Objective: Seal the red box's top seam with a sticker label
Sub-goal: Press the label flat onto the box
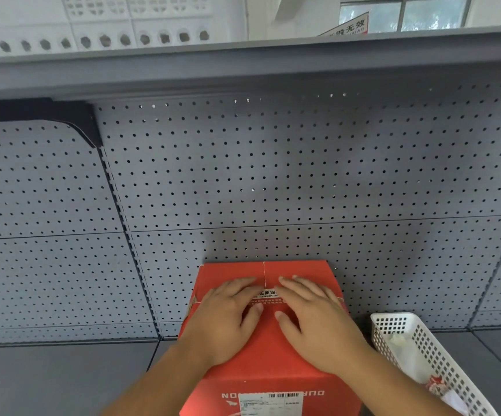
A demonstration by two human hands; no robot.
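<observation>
A red box (265,352) stands on the grey shelf against the pegboard, its top flaps closed along a centre seam. A white and red sticker label (266,295) lies across that seam in the middle of the top. My left hand (226,318) rests flat on the left flap, fingers spread and touching the label's left end. My right hand (313,319) lies flat on the right flap, its fingertips on the label's right end. Both hands cover the label's ends. A white barcode label (270,403) is stuck on the box's near face.
A white perforated plastic basket (432,352) sits right of the box with scraps of paper inside. The grey pegboard back panel (273,175) rises behind, under an upper shelf (243,64). The grey shelf surface (63,379) extends to the left.
</observation>
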